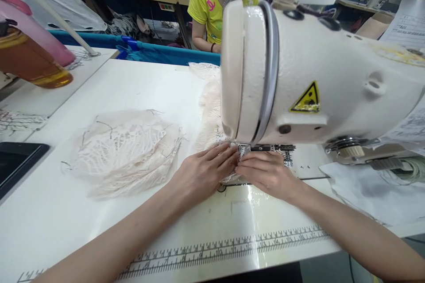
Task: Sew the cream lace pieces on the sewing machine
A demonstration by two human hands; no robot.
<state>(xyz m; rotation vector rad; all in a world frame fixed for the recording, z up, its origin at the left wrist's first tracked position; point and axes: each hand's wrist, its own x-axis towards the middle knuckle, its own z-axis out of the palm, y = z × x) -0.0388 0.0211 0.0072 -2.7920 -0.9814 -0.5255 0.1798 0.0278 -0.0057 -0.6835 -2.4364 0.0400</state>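
My left hand [202,172] lies flat on a pale lace piece [212,110], fingers stretched toward the needle area under the head of a cream sewing machine [299,79]. My right hand [265,172] rests beside it, fingers pressed together on the same lace just below the presser foot [265,147]. The fingertips of both hands nearly meet. The needle itself is hidden behind the machine head. The lace runs away from me behind the machine.
A pile of cream lace pieces [124,150] lies left of my hands on the white table [133,84]. A printed ruler [232,247] runs along the near edge. A dark tablet [16,163] and an amber bottle [29,59] sit far left. A person in yellow [206,9] sits beyond.
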